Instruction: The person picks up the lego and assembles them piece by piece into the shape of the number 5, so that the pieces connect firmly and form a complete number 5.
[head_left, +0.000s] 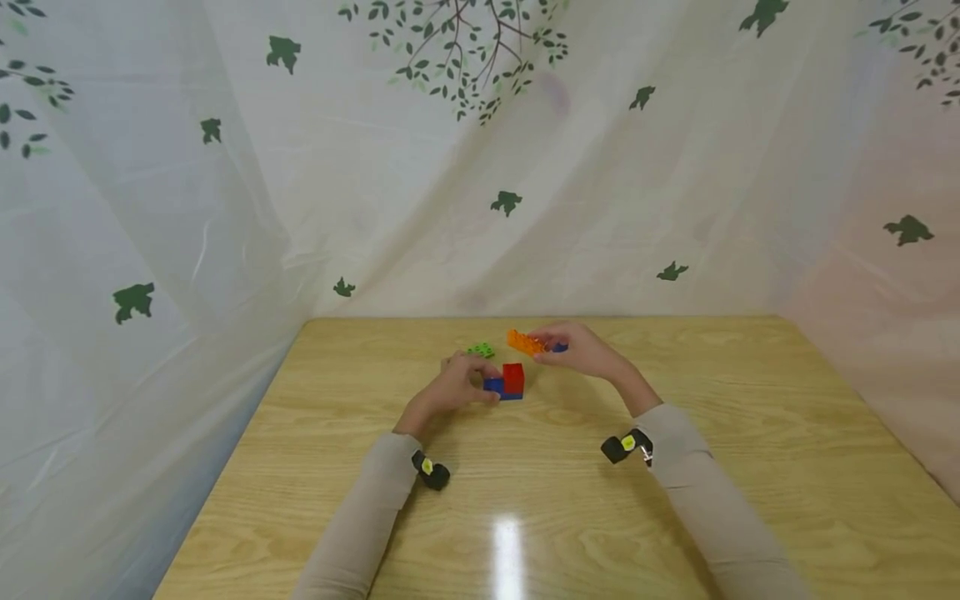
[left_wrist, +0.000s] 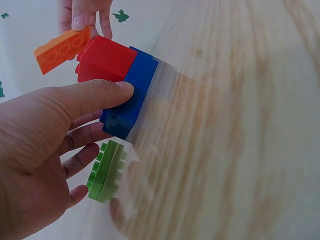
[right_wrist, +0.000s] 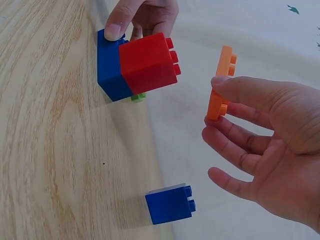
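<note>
My left hand (head_left: 455, 385) pinches a blue toy building brick (left_wrist: 142, 82) between thumb and fingers. A taller red brick (head_left: 513, 378) is stacked on one end of that blue brick, which stands at the tabletop. In my right hand (head_left: 581, 350), a flat orange brick (right_wrist: 220, 82) is pinched between thumb and fingers. It is held above the table, apart from the red brick, with studs showing on one face. Past my left fingers lies a flat green brick (left_wrist: 104, 172). A separate small blue brick (right_wrist: 170, 205) stands on the table by my right hand.
The wooden table (head_left: 525, 467) ends at its back edge just behind the bricks. A pale curtain (head_left: 420, 208) with leaf and bird prints hangs behind and at both sides. Each wrist carries a black strapped camera (head_left: 433, 475).
</note>
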